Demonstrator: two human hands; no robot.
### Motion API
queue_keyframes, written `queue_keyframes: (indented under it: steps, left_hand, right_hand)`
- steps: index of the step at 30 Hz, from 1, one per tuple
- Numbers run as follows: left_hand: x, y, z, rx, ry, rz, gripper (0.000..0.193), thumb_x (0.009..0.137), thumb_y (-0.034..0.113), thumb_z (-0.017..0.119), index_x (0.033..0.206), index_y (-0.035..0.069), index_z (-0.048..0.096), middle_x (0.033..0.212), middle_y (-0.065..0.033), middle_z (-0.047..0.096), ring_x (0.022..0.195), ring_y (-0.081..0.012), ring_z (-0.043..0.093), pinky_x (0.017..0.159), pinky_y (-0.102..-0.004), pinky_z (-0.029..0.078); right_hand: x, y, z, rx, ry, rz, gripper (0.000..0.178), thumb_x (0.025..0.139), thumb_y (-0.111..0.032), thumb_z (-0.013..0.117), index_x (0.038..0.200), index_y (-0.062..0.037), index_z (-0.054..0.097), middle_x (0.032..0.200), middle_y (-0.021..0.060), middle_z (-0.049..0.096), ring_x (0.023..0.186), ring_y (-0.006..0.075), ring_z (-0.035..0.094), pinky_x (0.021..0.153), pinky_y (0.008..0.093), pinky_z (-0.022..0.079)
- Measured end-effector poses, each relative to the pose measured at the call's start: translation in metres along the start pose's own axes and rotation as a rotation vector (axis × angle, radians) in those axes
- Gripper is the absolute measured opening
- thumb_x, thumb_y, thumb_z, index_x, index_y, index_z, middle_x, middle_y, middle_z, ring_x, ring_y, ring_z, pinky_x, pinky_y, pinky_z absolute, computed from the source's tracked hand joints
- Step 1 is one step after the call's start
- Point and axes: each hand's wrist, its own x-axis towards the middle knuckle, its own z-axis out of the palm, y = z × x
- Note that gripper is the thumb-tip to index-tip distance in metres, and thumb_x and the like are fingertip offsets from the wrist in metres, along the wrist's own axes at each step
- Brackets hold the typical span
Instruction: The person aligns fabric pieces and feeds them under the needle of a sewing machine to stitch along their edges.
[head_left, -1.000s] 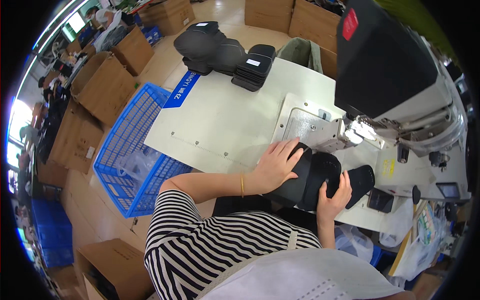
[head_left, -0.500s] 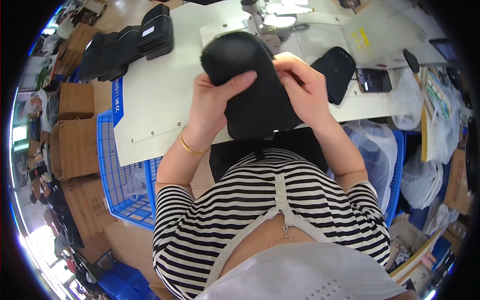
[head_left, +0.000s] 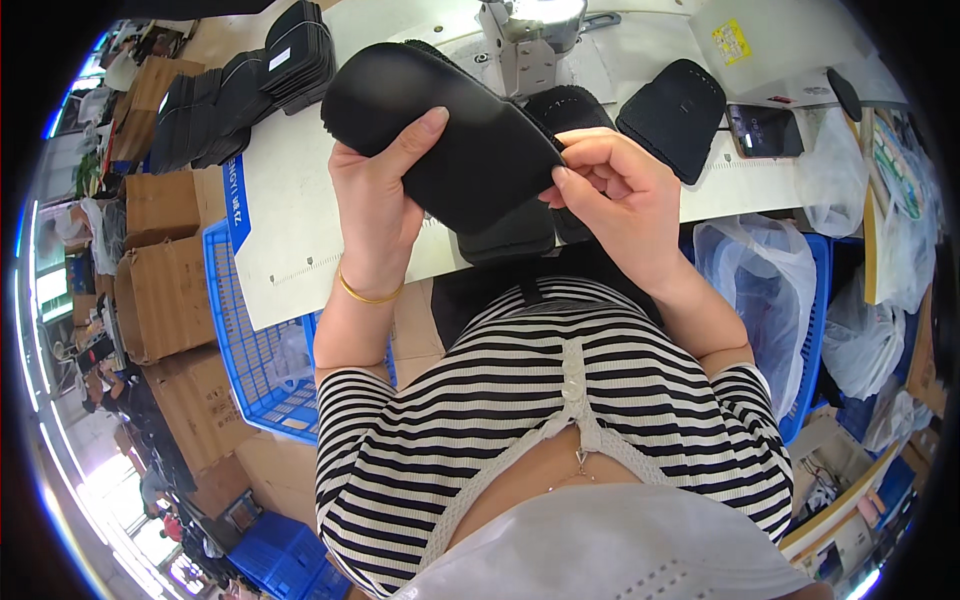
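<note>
Above the table's near edge I hold a long, rounded black piece (head_left: 465, 140) with a smooth face and a stitched-looking rim. My left hand (head_left: 375, 195) is closed around its left side, thumb pressed on top and fingers hidden underneath. At its lower right corner, my right hand (head_left: 620, 195) pinches the edge between thumb and fingertips. Below it, another black piece (head_left: 508, 240) lies at the table edge, partly covered. One more black piece (head_left: 568, 105) shows behind, beside the sewing machine (head_left: 530, 60).
Stacked black pieces (head_left: 298, 60) stand at the table's far left. A black piece with small holes (head_left: 672, 115) and a phone (head_left: 765, 132) lie at right. Blue baskets (head_left: 262, 365) flank the table, the right one lined with a plastic bag (head_left: 755, 290). Cardboard boxes (head_left: 165, 300) are stacked at left.
The black piece has moved left and tilted, its top now leaning to the left. My right hand has slid from its upper right edge to its lower right corner.
</note>
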Motion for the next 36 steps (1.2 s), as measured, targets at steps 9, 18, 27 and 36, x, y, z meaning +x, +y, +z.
queue_keyframes:
  steps: [9, 18, 27, 36]
  left_hand:
    - [0.035, 0.011, 0.005, 0.143, -0.032, 0.028, 0.029, 0.078, -0.012, 0.073, 0.103, -0.002, 0.065, 0.099, -0.0101, 0.069, 0.088, -0.0185, 0.069, 0.082, -0.0305, 0.057]
    - [0.137, 0.024, -0.017, 0.352, -0.235, -0.245, 0.015, 0.085, -0.004, 0.068, 0.100, -0.006, 0.071, 0.102, -0.0173, 0.071, 0.090, -0.0244, 0.070, 0.080, -0.0324, 0.059]
    - [0.132, 0.028, 0.021, 0.506, -0.238, -0.176, 0.021, 0.080, -0.003, 0.073, 0.100, -0.002, 0.073, 0.101, -0.0112, 0.072, 0.091, -0.0207, 0.068, 0.082, -0.0275, 0.055]
    - [0.166, 0.032, -0.022, 0.478, -0.541, -0.204, 0.023, 0.089, 0.003, 0.067, 0.111, -0.003, 0.070, 0.115, -0.0089, 0.069, 0.105, -0.0166, 0.065, 0.091, -0.0258, 0.051]
  right_hand:
    - [0.023, -0.012, 0.000, 0.089, -0.027, 0.164, 0.012, 0.094, 0.001, 0.058, 0.105, 0.0058, 0.061, 0.098, 0.0125, 0.068, 0.081, 0.0158, 0.070, 0.072, 0.0247, 0.057]
    - [0.066, -0.013, -0.002, 0.149, -0.061, 0.164, 0.020, 0.096, -0.012, 0.054, 0.098, 0.0057, 0.064, 0.086, 0.0149, 0.073, 0.065, 0.0149, 0.070, 0.057, 0.0235, 0.054]
    - [0.069, -0.015, 0.000, 0.187, 0.007, 0.142, 0.021, 0.097, -0.012, 0.051, 0.100, 0.0059, 0.062, 0.086, 0.0195, 0.073, 0.062, 0.0170, 0.069, 0.054, 0.0231, 0.053]
    - [0.066, -0.002, 0.014, 0.286, -0.006, 0.118, 0.018, 0.099, -0.012, 0.053, 0.098, 0.0041, 0.061, 0.087, 0.0185, 0.073, 0.063, 0.0175, 0.070, 0.055, 0.0240, 0.054]
